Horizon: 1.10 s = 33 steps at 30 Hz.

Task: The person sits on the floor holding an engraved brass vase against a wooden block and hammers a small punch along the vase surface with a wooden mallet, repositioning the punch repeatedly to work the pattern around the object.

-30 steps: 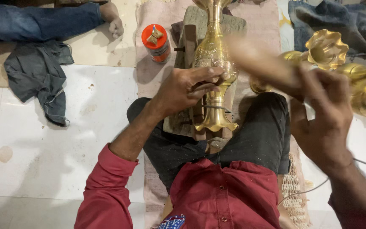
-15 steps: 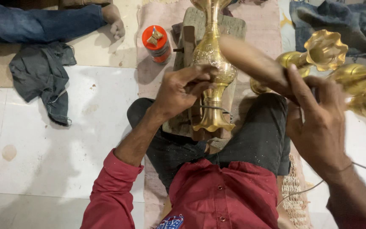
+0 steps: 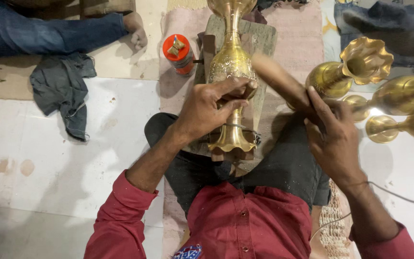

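While the left hand (image 3: 212,108) pins the brass vase (image 3: 231,72) flat on a wood block (image 3: 264,38) for steadiness, the right hand (image 3: 334,139) grips a raised mallet (image 3: 279,79).

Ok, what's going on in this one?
A person in a red shirt sits on the floor with a tall brass vase lying on a wooden block between the legs. The left hand presses on the vase's narrow waist, while the right hand grips a wooden mallet angled toward the vase body. More brass vases lie to the right. An orange-lidded jar stands nearby, and another person's foot shows at top left.
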### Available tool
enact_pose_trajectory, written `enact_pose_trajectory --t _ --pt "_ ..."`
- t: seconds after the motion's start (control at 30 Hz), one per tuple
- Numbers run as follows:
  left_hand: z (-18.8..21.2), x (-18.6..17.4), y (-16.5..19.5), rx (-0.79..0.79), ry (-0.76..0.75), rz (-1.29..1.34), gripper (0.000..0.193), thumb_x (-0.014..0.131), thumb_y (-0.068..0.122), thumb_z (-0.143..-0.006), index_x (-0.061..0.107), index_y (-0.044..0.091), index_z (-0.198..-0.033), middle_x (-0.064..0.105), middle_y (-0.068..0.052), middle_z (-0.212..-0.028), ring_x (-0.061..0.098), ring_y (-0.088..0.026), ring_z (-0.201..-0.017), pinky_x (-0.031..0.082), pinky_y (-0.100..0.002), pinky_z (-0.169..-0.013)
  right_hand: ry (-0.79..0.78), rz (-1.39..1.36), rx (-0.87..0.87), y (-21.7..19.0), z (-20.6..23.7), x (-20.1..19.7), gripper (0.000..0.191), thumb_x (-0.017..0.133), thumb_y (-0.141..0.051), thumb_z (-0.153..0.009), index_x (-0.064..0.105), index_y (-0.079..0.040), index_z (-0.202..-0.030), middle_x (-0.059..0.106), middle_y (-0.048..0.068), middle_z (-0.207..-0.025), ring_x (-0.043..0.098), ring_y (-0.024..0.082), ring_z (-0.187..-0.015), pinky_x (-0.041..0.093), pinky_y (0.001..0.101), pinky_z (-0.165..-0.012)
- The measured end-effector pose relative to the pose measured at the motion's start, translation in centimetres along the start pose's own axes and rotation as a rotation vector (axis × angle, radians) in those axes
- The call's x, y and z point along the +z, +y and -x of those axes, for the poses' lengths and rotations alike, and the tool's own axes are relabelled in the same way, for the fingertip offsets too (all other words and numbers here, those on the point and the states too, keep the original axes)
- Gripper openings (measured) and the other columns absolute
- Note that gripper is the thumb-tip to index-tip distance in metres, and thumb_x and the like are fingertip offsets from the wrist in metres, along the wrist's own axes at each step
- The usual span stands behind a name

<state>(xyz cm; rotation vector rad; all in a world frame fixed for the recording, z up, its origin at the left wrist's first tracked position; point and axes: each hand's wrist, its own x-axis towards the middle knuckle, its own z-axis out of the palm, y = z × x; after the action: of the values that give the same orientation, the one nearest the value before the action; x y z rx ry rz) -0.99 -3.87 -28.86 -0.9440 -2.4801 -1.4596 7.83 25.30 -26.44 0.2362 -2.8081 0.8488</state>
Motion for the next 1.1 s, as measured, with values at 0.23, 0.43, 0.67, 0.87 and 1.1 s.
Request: enact_pose_trajectory --t 0.23,0.43,0.67,0.87,1.1 --pt "-1.1 0.9 1.8 0.061 0.003 -0.068 0.052 0.081 0.017 -0.092 0.061 0.01 -0.14 0.076 -0.014 -0.12 0.08 -0.021 -0.099 0.069 -0.031 -0.083 0.001 0.142 -0.065 2.5 -0.9 -0.5 0.066 0.071 -0.005 -0.093 0.057 -0.019 -0.156 0.061 0.018 -0.124 0.061 0.031 -0.11 0.053 0.0429 -0.095" --pt "-1.9 1.6 2.0 0.043 -0.033 -0.167 0.05 0.084 0.024 -0.092 0.064 0.011 -0.135 0.076 -0.013 -0.116 0.08 -0.021 -0.095 0.068 -0.032 -0.079 0.005 0.085 -0.018 3.3 -1.5 -0.9 0.066 0.069 -0.005 -0.093 0.057 -0.023 -0.155 0.06 0.014 -0.126 0.059 0.029 -0.112 0.05 0.0421 -0.098" --pt "-2.2 2.1 2.1 0.005 -0.055 -0.158 0.052 0.081 0.025 -0.092 0.063 0.02 -0.14 0.079 -0.007 -0.115 0.08 -0.016 -0.091 0.068 -0.028 -0.077 0.001 -0.026 -0.041 3.7 -2.3 -1.9 0.069 0.067 -0.002 -0.091 0.055 -0.02 -0.156 0.06 0.017 -0.127 0.06 0.03 -0.113 0.05 0.0439 -0.098" --pt "-2.2 2.0 2.3 0.011 -0.05 -0.188 0.051 0.082 0.024 -0.091 0.063 0.018 -0.138 0.077 -0.009 -0.118 0.079 -0.016 -0.089 0.068 -0.029 -0.076 0.014 0.083 -0.07 3.9 -2.0 -2.5 0.07 0.072 0.003 -0.091 0.057 -0.02 -0.155 0.061 0.017 -0.125 0.062 0.032 -0.113 0.053 0.0438 -0.096" --pt "-2.2 2.1 2.4 -0.072 -0.096 -0.161 0.035 0.08 0.015 -0.095 0.068 0.013 -0.128 0.079 -0.007 -0.112 0.081 -0.017 -0.095 0.069 -0.028 -0.08 0.012 -0.144 -0.1 4.4 -1.5 -3.3 0.068 0.07 0.006 -0.095 0.054 -0.016 -0.157 0.058 0.019 -0.136 0.066 0.029 -0.118 0.059 0.0334 -0.101"
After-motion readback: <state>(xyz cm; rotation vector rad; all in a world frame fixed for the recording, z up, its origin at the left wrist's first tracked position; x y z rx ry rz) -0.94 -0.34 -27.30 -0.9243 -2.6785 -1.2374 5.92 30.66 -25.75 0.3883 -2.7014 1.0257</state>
